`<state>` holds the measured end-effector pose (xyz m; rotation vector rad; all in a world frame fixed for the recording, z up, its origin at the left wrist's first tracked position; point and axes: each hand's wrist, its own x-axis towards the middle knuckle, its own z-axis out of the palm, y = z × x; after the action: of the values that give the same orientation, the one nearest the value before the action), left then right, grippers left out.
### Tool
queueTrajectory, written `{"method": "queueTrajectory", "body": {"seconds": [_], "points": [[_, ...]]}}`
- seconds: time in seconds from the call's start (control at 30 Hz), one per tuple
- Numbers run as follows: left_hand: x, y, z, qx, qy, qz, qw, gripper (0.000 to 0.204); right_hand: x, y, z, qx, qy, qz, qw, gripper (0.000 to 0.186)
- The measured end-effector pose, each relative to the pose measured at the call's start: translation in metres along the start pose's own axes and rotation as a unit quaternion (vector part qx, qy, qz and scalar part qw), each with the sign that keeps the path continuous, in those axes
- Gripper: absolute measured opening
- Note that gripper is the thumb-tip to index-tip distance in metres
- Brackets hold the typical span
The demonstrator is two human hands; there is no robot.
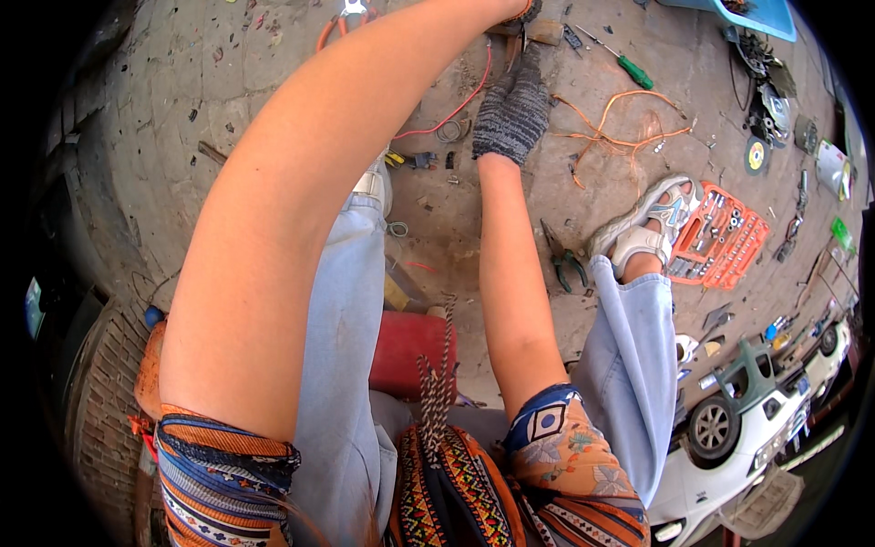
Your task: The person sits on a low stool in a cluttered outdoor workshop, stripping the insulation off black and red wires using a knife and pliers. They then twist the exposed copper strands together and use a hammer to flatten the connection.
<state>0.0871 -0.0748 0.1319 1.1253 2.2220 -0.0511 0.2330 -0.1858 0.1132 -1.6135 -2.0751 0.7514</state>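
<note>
My left arm reaches across to the top edge. Only a dark part of my gloved left hand (522, 13) shows there, and its fingers are out of sight. My right hand (512, 114), in a grey and black knitted glove, points away from me with its fingers drawn together. A thin dark piece (522, 41) stands at its fingertips; I cannot make out what it is. Just beyond them a short wooden block (540, 33) lies on the ground. A screwdriver with a green handle (635, 73) is to the right, and orange wire (606, 128) lies beside my right hand.
Dark-handled pliers (563, 258) lie by my right forearm. Near my right sandal is an orange socket set case (720, 239). Orange-handled pliers (351, 16) and a red wire (469, 96) are at the left. A blue bin (766, 16), a cutting disc (756, 155) and a white car (720, 479) stand rightward.
</note>
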Motion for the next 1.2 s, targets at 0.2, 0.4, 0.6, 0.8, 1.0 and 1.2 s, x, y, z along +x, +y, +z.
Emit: {"method": "queueTrajectory", "body": {"seconds": [0.2,0.4,0.6,0.8,1.0,1.2], "points": [[-0.002,0.002,-0.001,0.007,0.009,-0.005,1.0,0.026,0.001,0.002,0.003,-0.005,0.002,0.003,1.0,0.031],[-0.007,0.002,-0.005,0.008,-0.001,-0.001,1.0,0.026,0.001,0.0,0.0,0.013,0.004,0.002,1.0,0.029],[-0.004,0.0,-0.002,-0.002,0.012,-0.007,1.0,0.026,0.0,0.0,0.001,0.0,0.003,-0.001,1.0,0.027],[-0.005,0.001,-0.001,-0.007,0.004,-0.013,1.0,0.027,0.004,-0.004,0.001,-0.025,-0.014,0.035,0.999,0.025],[-0.013,-0.001,-0.005,0.0,0.002,0.012,1.0,0.028,0.005,-0.009,-0.001,-0.053,-0.075,0.079,0.993,0.03],[-0.016,0.0,-0.003,-0.014,0.016,-0.006,1.0,0.028,0.004,-0.014,-0.006,-0.042,-0.091,0.096,0.99,0.036]]}}
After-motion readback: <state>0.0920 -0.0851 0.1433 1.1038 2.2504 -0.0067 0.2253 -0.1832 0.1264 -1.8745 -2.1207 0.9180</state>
